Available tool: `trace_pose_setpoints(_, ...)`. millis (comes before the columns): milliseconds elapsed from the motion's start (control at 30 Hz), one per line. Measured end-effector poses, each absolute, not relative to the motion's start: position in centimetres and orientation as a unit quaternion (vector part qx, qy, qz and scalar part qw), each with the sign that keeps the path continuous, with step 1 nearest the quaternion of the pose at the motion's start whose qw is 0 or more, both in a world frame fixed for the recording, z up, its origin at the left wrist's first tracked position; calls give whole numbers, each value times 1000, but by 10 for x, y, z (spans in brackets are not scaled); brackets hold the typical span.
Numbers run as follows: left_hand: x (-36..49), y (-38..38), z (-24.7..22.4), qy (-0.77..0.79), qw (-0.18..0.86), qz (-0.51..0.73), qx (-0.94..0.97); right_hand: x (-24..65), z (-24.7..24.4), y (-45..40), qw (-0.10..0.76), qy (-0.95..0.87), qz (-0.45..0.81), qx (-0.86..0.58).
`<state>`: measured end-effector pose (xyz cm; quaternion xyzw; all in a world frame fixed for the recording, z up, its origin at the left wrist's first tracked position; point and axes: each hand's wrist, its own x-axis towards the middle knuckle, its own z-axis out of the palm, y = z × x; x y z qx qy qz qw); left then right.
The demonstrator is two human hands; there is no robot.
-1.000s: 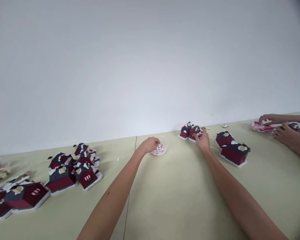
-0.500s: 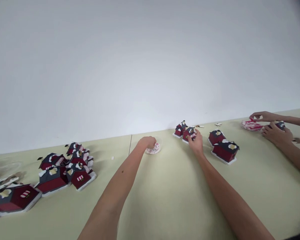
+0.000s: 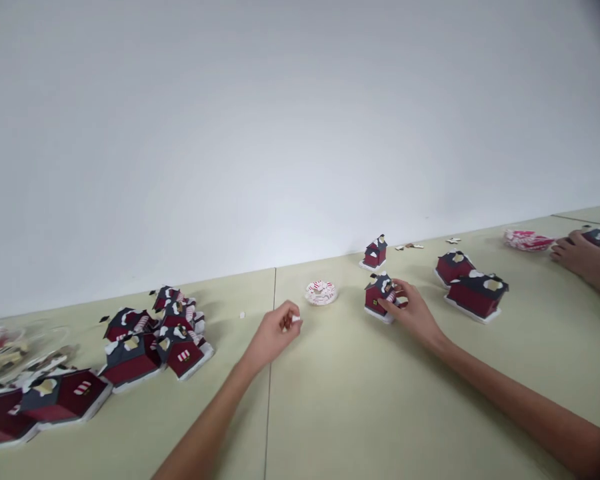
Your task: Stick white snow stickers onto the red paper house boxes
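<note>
Left hand point(image 3: 273, 337): fingers point(image 3: 286, 321) pinch a small white piece point(image 3: 297, 320), candy-striped ring point(image 3: 321, 292) at its 1 o'clock. Right hand point(image 3: 414, 315): fingers point(image 3: 401, 288) grasp a red model house point(image 3: 379, 300), its base kept flat on the desk point(image 3: 360, 400).

Inspection finds two forearms entering from the near edge, the left forearm point(image 3: 205, 413) at near left and the right forearm point(image 3: 523, 397) at near right. Both are slim, taper to narrow wrists, and show uncovered skin along their full visible length. Each ends in a five-fingered hand: the left hand point(image 3: 273, 335), the right hand point(image 3: 415, 313).
</note>
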<state>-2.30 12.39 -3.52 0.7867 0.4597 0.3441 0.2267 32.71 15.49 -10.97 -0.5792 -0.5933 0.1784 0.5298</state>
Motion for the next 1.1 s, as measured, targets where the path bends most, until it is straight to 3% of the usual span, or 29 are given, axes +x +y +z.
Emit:
trace_pose_setpoints(133,-15,103,-66,479,284,343,757,301,-103,111,515,-610,200,-568)
trace_pose_setpoints(400,-3,102,-67,454,338,405,718,242,-85,89,476,-674,282,-489)
trace_pose_setpoints(567,-7,111,-77,497,349,463,645,218,-83,118,480,-738,192,-433)
trace_pose_setpoints(700,-6,112,-79,466,382,477,640,219,-84,130,429,-808,155,-373)
trace_pose_setpoints(1100,10,91,-66,429,318,406,742,226,-86,117,385,-816,100,-419)
